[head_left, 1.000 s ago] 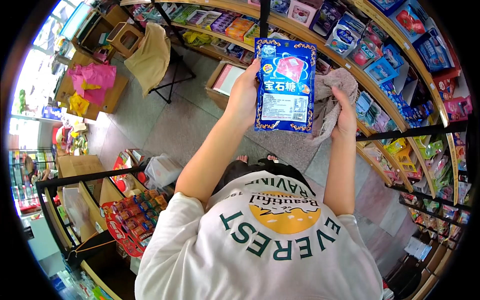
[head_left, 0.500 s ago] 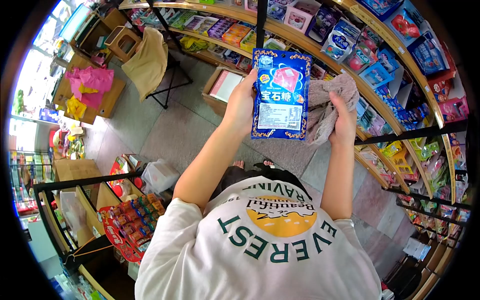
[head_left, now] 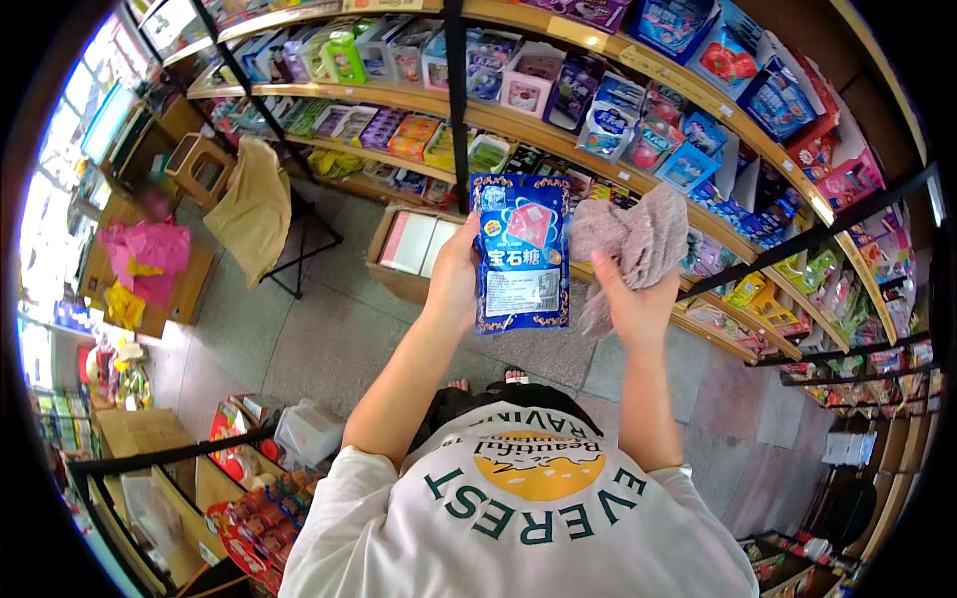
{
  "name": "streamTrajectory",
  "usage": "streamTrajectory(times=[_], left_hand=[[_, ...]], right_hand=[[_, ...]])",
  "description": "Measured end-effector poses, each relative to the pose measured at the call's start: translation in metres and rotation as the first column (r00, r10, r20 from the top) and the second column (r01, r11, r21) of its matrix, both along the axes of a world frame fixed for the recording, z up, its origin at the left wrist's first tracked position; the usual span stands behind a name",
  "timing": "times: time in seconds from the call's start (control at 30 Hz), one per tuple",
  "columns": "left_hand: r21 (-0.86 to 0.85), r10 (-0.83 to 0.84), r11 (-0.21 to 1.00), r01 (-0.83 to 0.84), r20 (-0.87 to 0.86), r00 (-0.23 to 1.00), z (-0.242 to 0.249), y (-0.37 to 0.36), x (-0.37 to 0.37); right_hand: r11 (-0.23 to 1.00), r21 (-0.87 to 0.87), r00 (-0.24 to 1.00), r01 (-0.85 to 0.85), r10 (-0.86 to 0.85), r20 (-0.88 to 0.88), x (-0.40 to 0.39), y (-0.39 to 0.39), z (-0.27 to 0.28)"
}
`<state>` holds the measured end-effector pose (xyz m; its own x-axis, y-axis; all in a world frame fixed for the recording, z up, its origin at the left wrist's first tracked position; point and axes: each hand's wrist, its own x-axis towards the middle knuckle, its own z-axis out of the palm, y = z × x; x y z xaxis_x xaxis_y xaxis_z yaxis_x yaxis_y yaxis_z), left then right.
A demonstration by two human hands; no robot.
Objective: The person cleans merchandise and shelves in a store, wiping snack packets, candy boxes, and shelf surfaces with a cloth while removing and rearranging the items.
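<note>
The left hand grips the packet by its left edge over the floor, while the right hand grasps a bunched cloth just beside it; whether cloth and packet touch cannot be told. A light, steady hold at the edge should spare the film from creasing, and the cloth's loose folds are probably best gathered into the palm. The packet is a flat, glossy blue rectangle with an ornate border; the cloth looks soft, nubbly and greyish-pink
</note>
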<state>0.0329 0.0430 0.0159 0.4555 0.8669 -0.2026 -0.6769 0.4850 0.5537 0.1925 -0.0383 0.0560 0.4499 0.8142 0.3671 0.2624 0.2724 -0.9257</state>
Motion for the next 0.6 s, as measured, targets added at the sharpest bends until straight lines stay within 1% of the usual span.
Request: streamTrajectory(times=[0.07,0.1,0.13,0.17,0.2,0.23,0.27,0.3,0.33,0.4,0.43,0.47,0.5,0.53,0.6], left_hand=[[-0.04,-0.078,0.996,0.082,0.099,0.992,0.002,-0.002,0.001],[-0.004,-0.119,0.993,0.121,0.138,0.983,0.009,-0.007,0.002],[0.017,-0.179,0.984,0.178,0.147,0.973,-0.003,-0.005,0.006],[0.016,-0.13,0.991,0.131,-0.046,0.99,0.018,-0.015,0.014],[0.174,-0.143,0.974,0.143,-0.01,0.99,-0.001,-0.013,0.019],[0.148,-0.214,0.967,0.205,0.043,0.976,0.007,-0.01,0.019],[0.255,-0.284,0.932,0.257,0.075,0.956,0.014,-0.004,0.016],[0.192,-0.307,0.933,0.305,-0.023,0.952,0.019,-0.003,0.009],[0.266,-0.366,0.888,0.375,-0.085,0.927,0.026,-0.002,0.004],[0.27,-0.225,0.931,0.244,-0.101,0.969,0.017,-0.004,0.016],[0.282,-0.233,0.926,0.251,-0.095,0.968,0.013,-0.002,0.022],[0.348,-0.25,0.882,0.319,-0.229,0.941,0.008,0.005,0.031],[0.4,-0.246,0.83,0.388,-0.361,0.899,0.006,0.012,0.04],[0.342,-0.405,0.794,0.502,-0.317,0.857,0.007,0.017,0.049],[0.48,-0.298,0.768,0.425,-0.319,0.9,0.017,0.023,0.069]], right_hand=[[0.992,-0.122,0.997,-0.034,0.041,0.063,-0.011,-0.003,0.006],[0.988,-0.133,0.983,-0.079,0.099,0.153,-0.017,-0.001,-0.001],[0.986,-0.125,0.957,-0.108,0.137,0.255,-0.023,0.005,-0.007],[0.995,-0.101,0.939,-0.016,0.049,0.34,-0.036,0.01,-0.004],[0.994,-0.071,0.908,0.087,-0.05,0.416,-0.044,0.013,-0.003],[0.994,-0.086,0.947,0.068,-0.037,0.319,-0.039,0.017,-0.008],[0.993,-0.112,0.977,0.033,-0.009,0.211,-0.031,0.022,-0.018],[0.989,-0.124,0.996,-0.086,0.082,-0.034,-0.019,0.024,-0.036],[0.968,-0.113,0.939,-0.225,0.185,-0.288,-0.007,0.021,-0.046],[0.985,-0.03,0.848,-0.169,0.13,-0.513,0.007,-0.002,-0.019],[0.99,-0.03,0.806,-0.135,0.092,-0.585,0.01,-0.008,-0.003],[0.989,0.106,0.814,-0.105,0.147,-0.563,0.017,-0.005,-0.001],[0.986,0.129,0.827,-0.103,0.157,-0.54,0.023,-0.003,0.003],[0.983,0.152,0.839,-0.102,0.167,-0.517,0.031,-0.002,0.007],[0.98,0.183,0.839,-0.077,0.163,-0.519,0.045,0.003,0.01]])
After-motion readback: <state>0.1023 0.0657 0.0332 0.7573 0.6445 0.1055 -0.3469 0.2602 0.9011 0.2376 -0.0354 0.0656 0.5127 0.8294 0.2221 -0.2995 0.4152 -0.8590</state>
